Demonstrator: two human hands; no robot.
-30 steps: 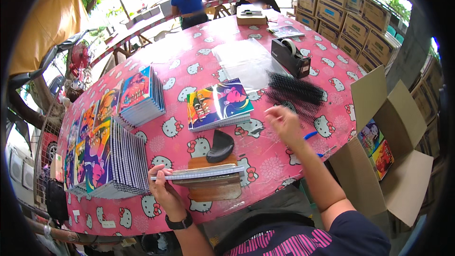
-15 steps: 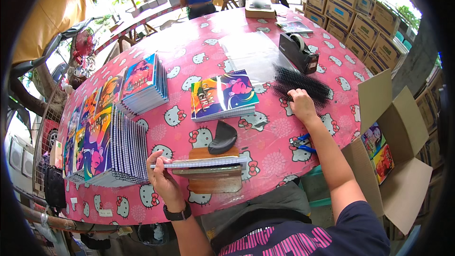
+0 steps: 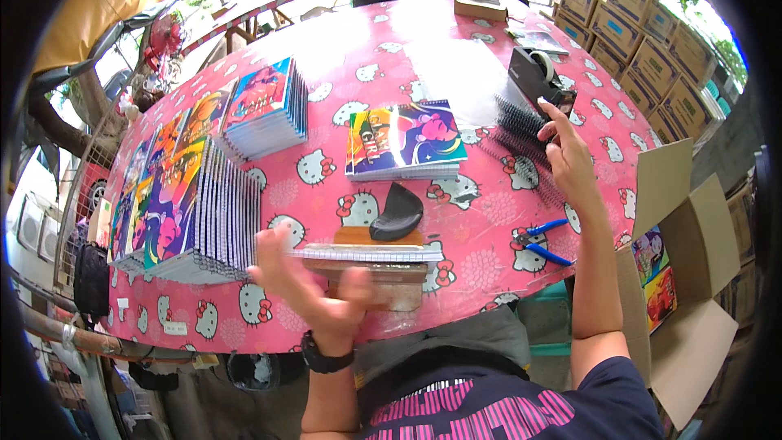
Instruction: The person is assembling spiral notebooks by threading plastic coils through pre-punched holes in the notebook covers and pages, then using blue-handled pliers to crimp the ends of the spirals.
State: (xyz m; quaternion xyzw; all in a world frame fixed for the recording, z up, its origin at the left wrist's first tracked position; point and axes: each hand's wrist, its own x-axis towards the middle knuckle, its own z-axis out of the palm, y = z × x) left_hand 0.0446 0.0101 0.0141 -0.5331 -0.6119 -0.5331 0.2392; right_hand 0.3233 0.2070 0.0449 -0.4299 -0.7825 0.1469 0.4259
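Observation:
My left hand [image 3: 314, 285] is blurred, with its fingers spread and nothing in it. It hovers at the near-left end of a thin white spiral pad [image 3: 366, 254] that lies on a wooden block [image 3: 383, 292] at the table's front edge. A black curved tool [image 3: 397, 212] rests just behind the pad. My right hand [image 3: 568, 159] reaches out to the right. Its fingers lie on a heap of black spiral binding coils [image 3: 517, 126], and the index finger points at a black tape dispenser [image 3: 536, 77]. I see nothing gripped in it.
The pink patterned table [image 3: 342, 57] carries a colourful notebook stack [image 3: 405, 138] in the middle, another stack [image 3: 269, 106] to its left and a long row of notebooks [image 3: 187, 195] at far left. Blue pliers [image 3: 542, 243] lie near the front right. An open cardboard box [image 3: 692, 277] stands at right. People sit at the far side.
My left hand has let go of the pad's left end and moved in front of it, fingers spread. My right hand stays at the coils, reaching a little farther toward the tape dispenser.

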